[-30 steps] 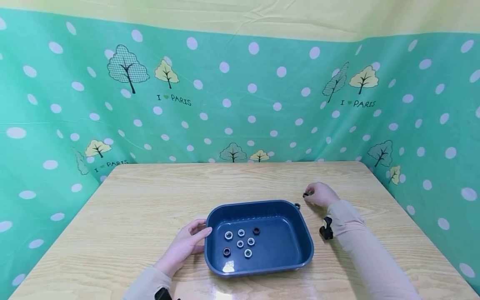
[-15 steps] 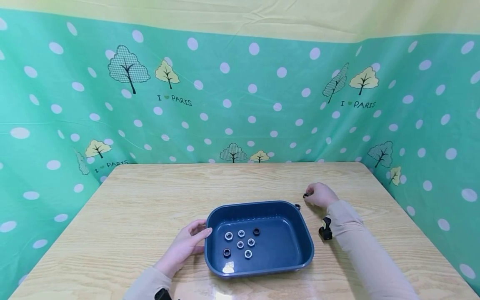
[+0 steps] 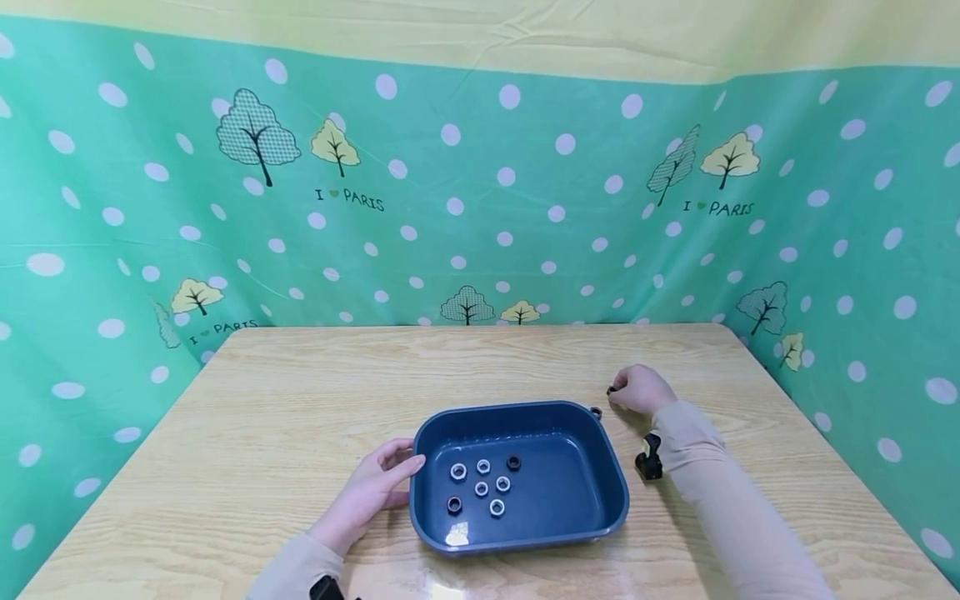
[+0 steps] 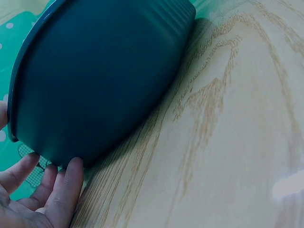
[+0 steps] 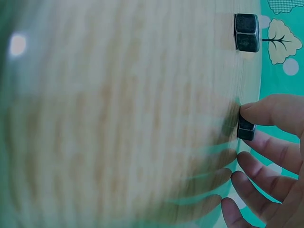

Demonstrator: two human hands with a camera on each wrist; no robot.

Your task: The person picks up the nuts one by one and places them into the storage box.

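A dark blue plastic tray (image 3: 555, 546) stands on the table, with several silver nuts (image 3: 497, 507) and two dark nuts (image 3: 454, 505) lying in it. My left hand (image 3: 375, 487) holds the tray by its left side, thumb at the rim; in the left wrist view its fingertips (image 4: 74, 164) touch the outer wall. Beyond the tray's far right corner, my right hand (image 3: 641, 390) pinches a black hex nut (image 5: 246, 129) between thumb and forefinger, at the tabletop. A second black hex nut (image 5: 247, 32) lies close by, just outside the tray's corner.
The wooden table (image 3: 315, 375) extends to a green dotted curtain (image 3: 420, 208) at its back and sides. A black wrist camera (image 3: 649, 458) sits on the right sleeve, beside the tray's right wall.
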